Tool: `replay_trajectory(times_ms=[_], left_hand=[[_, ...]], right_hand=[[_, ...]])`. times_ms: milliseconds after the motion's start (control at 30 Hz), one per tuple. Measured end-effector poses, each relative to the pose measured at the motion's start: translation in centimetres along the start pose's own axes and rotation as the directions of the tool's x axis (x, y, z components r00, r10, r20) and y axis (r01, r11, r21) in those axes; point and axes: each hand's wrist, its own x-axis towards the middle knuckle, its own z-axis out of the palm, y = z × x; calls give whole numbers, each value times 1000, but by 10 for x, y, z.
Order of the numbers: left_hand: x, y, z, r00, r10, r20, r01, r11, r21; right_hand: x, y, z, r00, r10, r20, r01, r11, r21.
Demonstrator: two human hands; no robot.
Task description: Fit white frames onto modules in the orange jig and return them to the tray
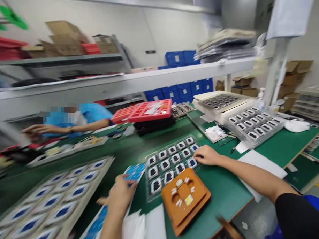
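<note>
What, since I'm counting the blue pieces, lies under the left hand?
A sheet of blue pieces shows beyond the left hand and again nearer the camera; any pieces the hand covers can't be seen.

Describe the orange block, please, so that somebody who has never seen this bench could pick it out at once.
On the green bench, find the clear parts tray at the right hand. At its near side sits the orange block, thick and roughly square. Its colour and the white and yellow patches on top set it apart from the tray.
</note>
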Motion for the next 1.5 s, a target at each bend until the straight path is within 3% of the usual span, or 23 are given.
replay_trajectory(times_ms=[133, 400, 800, 1267, 1500], left_hand=[[2, -10, 9, 994, -105, 22, 105, 994, 8], [6, -41, 7, 940, -305, 154, 313, 949, -27], [5, -31, 13, 956, -224, 188, 241, 968, -68], [10, -34, 15, 942, -261, 210, 279, 958, -62], [7, -30, 13, 961, -237, 144, 245, 969, -41]], right_hand=[[-5, 5, 3, 1000, -18, -17, 19, 998, 54], [-11, 10, -3, 991, -126, -36, 129, 988, 82], [-11, 12, -4, 987, -158, -14, 158, 987, 31], [-13, 14, -8, 980, -193, -44, 190, 980, -65], [-12, 9, -5, 977, -204, -60, 202, 978, -45]])
